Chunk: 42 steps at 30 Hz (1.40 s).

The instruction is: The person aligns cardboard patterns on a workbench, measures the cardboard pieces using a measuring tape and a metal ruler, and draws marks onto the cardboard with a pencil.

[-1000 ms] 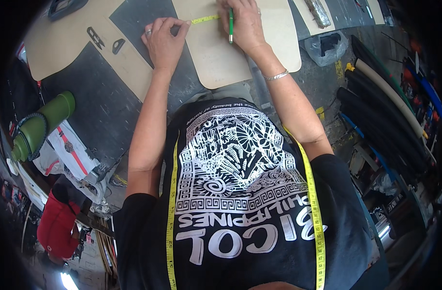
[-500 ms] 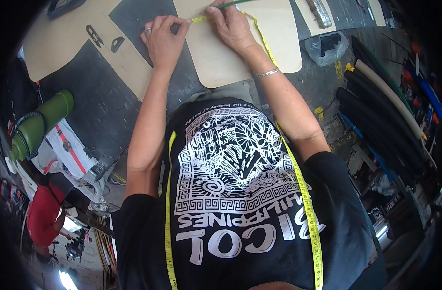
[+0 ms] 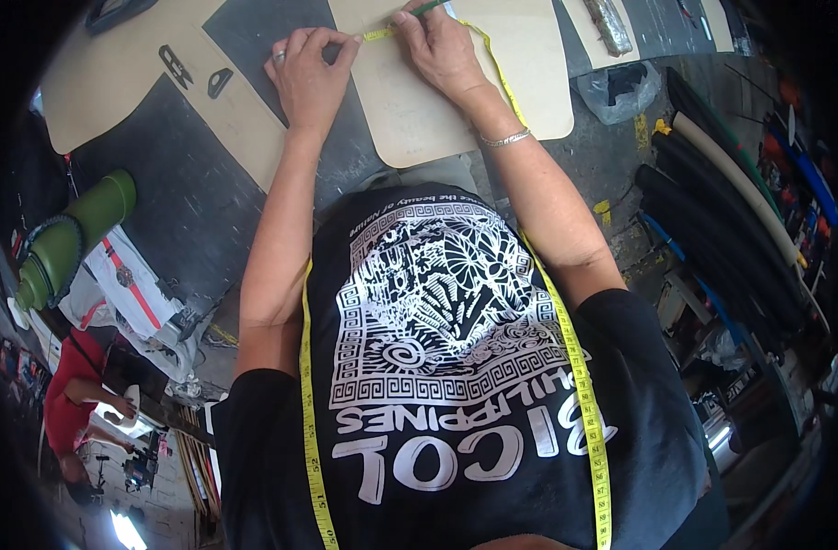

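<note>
Thumb and forefinger of my left hand (image 3: 311, 81) pinch the end of a yellow tape measure (image 3: 380, 35) at the left edge of a beige sheet (image 3: 456, 110) with rounded corners. My right hand (image 3: 445, 57) is closed over the tape farther right, near the top of the view. Between its fingers is a slim green pencil-like stick (image 3: 428, 7), partly cut off by the top edge. From there the tape loops down past my right wrist and hangs around my neck, both lengths lying over my black shirt.
Two small dark flat pieces (image 3: 174, 66) lie on another beige sheet (image 3: 107, 92) at left, over a dark tabletop (image 3: 153, 174). A green roll (image 3: 84, 234) is at far left. On the right are a plastic bag (image 3: 621, 92) and black rolls (image 3: 722, 238). A person in red (image 3: 75, 394) works lower left.
The green stick in my right hand has tilted and shows less. The tape's left length has shifted left on my shirt. The person in red has moved their arms; my hands have hardly moved.
</note>
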{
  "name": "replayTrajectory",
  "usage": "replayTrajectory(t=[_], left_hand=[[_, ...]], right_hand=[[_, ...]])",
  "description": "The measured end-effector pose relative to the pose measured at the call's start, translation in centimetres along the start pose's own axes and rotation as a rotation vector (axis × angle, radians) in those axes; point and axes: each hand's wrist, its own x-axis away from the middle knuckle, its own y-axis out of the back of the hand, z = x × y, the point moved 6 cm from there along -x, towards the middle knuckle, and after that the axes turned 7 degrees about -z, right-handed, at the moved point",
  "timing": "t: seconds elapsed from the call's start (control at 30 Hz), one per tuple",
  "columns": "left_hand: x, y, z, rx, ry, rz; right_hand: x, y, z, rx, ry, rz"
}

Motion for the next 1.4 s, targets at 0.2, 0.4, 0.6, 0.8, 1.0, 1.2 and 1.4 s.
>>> replayTrajectory(t=[0.2,0.4,0.6,0.8,1.0,1.2,1.4], left_hand=[[0.0,0.0,0.0,-0.009,-0.007,-0.010],[-0.1,0.0,-0.2,-0.001,-0.023,-0.025],[0.1,0.1,0.1,-0.009,0.011,0.001],[0.1,0.0,-0.1,-0.010,0.023,0.026],[0.0,0.1,-0.1,-0.017,0.002,0.017],[-0.2,0.1,-0.3,-0.014,-0.003,0.015],[0.0,0.2,-0.3,-0.024,-0.007,0.008]], right_hand=[[-0.1,0.0,0.1,0.019,-0.002,0.012],[-0.1,0.2,0.1,0.024,0.038,-0.011],[0.0,2.1,3.3,0.022,0.048,-0.090],[0.1,2.6,0.5,0.015,-0.006,-0.159],[0.3,2.6,-0.1,0.035,-0.028,-0.190],[0.1,2.7,-0.1,0.029,-0.019,-0.185],[0.2,2.7,0.1,0.038,-0.005,-0.189]])
